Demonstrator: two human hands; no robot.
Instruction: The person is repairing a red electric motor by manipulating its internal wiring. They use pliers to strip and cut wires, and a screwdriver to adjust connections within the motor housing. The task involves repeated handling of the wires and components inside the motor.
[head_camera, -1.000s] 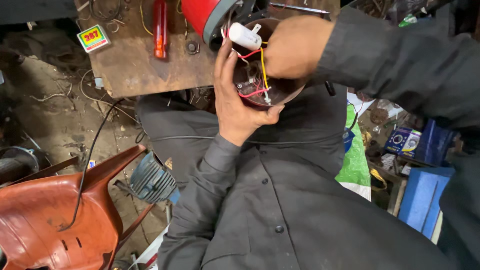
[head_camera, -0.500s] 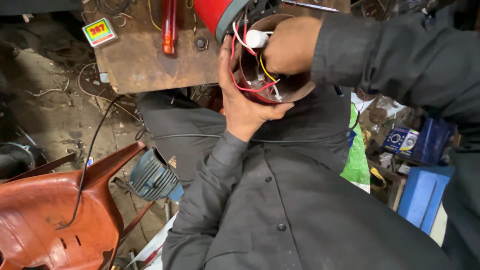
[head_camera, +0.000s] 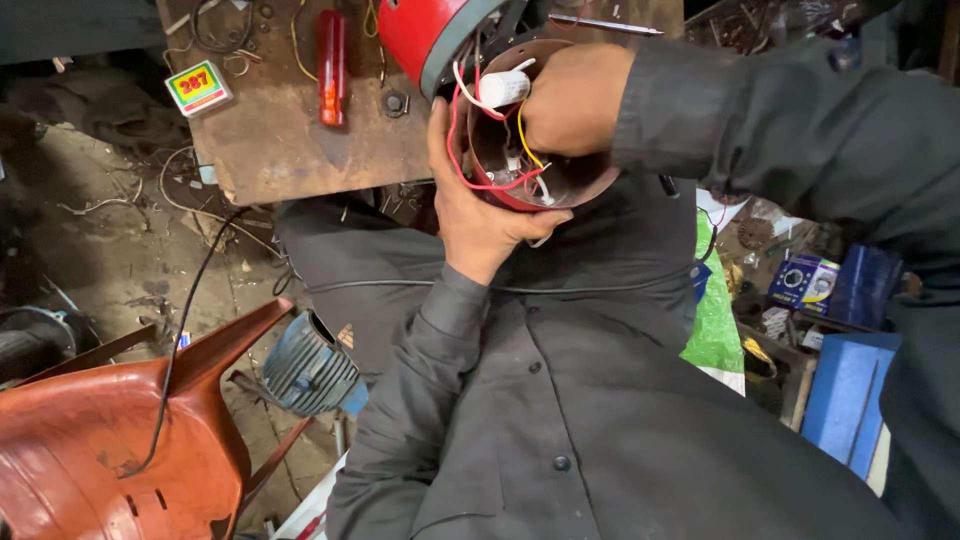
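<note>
My left hand (head_camera: 480, 215) cups a round red housing (head_camera: 545, 185) from below and holds it up over my lap. Inside the housing lie red, yellow and white wires (head_camera: 490, 180) and a small white cylindrical part (head_camera: 503, 88). My right hand (head_camera: 575, 100) reaches into the housing's open top, with its fingers hidden inside among the wires; I cannot tell what they grip. A larger red body (head_camera: 425, 35) sits just behind the housing, joined to it by the wires.
A worn wooden board (head_camera: 290, 130) ahead carries a red cylindrical tool (head_camera: 331, 65), a bolt, loose wires and a small colourful box (head_camera: 197, 87). An orange plastic chair (head_camera: 110, 450) stands lower left beside a blue ribbed motor (head_camera: 310, 365). Blue boxes (head_camera: 850, 400) lie at right.
The housing and both hands have shifted slightly lower and right in view. My right hand stays inside the housing; the white part now shows beside it.
</note>
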